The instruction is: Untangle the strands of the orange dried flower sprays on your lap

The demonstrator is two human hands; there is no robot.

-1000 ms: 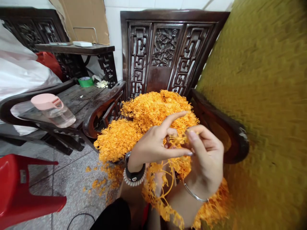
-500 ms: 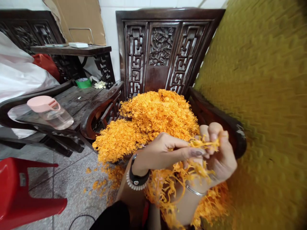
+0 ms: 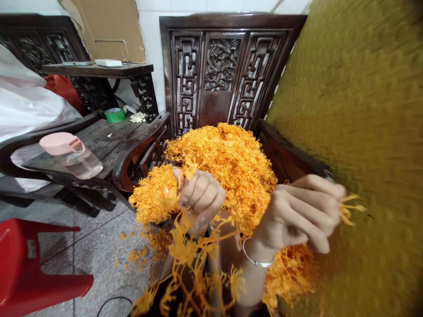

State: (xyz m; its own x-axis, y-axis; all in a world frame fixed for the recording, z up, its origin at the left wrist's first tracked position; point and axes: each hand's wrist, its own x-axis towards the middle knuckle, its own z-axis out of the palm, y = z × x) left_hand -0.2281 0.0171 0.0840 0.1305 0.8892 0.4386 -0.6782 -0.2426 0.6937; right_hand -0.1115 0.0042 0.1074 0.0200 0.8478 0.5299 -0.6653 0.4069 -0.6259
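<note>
My left hand (image 3: 203, 198) is closed on a branching orange plastic flower sprig (image 3: 183, 244), which dangles over my forearms. At the right, my right hand (image 3: 304, 211) is closed too, pinching a small orange plastic piece (image 3: 352, 209) whose thin prongs stick out past the fingertips. The two hands are well apart. Behind them, a big heap of orange plastic flower pieces (image 3: 224, 154) fills the seat of a carved wooden chair (image 3: 220, 86). More of these pieces (image 3: 291, 273) lie low, below my right wrist.
A tall golden textured panel (image 3: 346, 114) stands close on the right. On the left are a wooden seat with a pink-lidded water bottle (image 3: 77, 158) and green tape (image 3: 115, 115). A red stool (image 3: 42, 273) stands on the floor, near scattered orange bits (image 3: 139, 255).
My hands were together at the right over the orange strands. Now the left has pulled away leftward with the branching sprig, and the right has turned outward, holding a small piece.
</note>
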